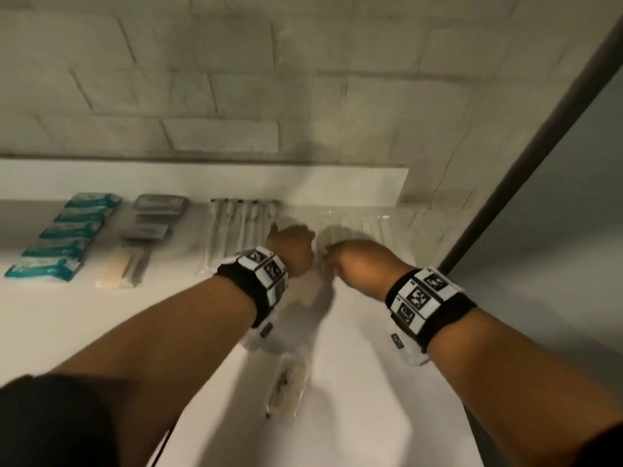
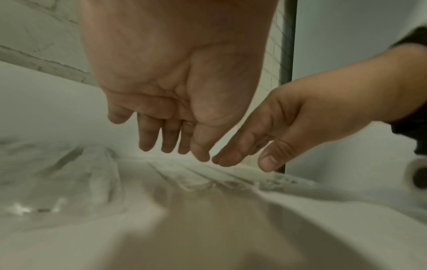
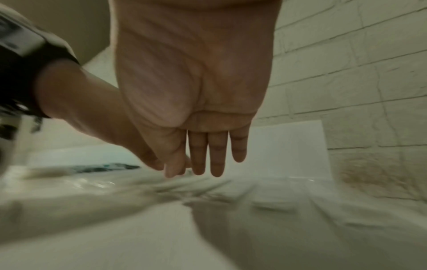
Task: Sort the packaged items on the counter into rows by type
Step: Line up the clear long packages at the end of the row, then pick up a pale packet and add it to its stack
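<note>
Head view: left hand [image 1: 292, 248] and right hand [image 1: 359, 264] hover side by side over clear packets [image 1: 357, 222]. Fingers straight and relaxed, gripping nothing. Teal packets [image 1: 64, 232] sit at nine o'clock.

On the counter [image 1: 50, 315], against the white ledge [image 1: 202, 182], lie 6 teal packets [image 1: 64, 234] in a slanted row at the far left. Right of them are 2 grey flat packs [image 1: 151, 217], then 1 beige sachet [image 1: 118, 269] below those. Further right along the ledge stand about 5 wrapped white sticks [image 1: 236, 227]; blur makes that count unsure. Clear wrapped items [image 1: 354, 224] lie at the ledge's right end, number unclear. 1 clear-wrapped item [image 1: 288, 387] lies alone, well in front of the ledge.
</note>
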The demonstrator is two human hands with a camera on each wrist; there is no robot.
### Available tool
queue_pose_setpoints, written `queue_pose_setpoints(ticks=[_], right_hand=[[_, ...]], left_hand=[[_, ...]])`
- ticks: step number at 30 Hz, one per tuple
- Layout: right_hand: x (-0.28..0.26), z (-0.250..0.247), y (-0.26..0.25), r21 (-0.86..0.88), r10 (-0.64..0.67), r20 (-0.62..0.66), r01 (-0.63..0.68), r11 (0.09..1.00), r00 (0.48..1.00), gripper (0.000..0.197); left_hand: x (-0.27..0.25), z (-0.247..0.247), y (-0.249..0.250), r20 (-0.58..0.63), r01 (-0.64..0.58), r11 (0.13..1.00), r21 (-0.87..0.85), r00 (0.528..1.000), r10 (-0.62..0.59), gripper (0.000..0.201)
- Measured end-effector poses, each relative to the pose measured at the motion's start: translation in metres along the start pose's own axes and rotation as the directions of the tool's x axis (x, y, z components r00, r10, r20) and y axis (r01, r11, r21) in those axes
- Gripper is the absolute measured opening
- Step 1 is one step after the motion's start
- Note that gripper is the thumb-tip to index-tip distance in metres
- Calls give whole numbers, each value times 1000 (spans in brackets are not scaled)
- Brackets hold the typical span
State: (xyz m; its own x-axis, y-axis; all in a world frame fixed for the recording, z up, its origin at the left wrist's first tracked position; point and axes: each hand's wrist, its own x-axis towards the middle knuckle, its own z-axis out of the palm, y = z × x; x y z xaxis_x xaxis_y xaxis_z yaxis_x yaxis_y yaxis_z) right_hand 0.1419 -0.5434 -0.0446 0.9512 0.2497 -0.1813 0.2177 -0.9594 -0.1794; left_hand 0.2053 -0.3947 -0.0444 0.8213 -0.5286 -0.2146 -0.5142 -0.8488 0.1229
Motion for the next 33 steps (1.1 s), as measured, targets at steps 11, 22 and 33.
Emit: queue_pose_setpoints(ticks=[11, 22, 33], right_hand=[[-88, 23, -114, -94, -435, 233, 465, 880, 870, 51], [-80, 12, -158, 384, 22, -65, 5, 923, 998, 15], [-33, -10, -265, 742, 179, -428, 231, 630, 886, 34]], left_hand=[[-110, -11, -33, -179, 33, 947, -320, 979, -95, 33], [-218, 17, -83, 4, 181, 714, -676, 970, -242, 42], [-260, -20, -168, -70, -40, 145, -989, 975, -209, 8]])
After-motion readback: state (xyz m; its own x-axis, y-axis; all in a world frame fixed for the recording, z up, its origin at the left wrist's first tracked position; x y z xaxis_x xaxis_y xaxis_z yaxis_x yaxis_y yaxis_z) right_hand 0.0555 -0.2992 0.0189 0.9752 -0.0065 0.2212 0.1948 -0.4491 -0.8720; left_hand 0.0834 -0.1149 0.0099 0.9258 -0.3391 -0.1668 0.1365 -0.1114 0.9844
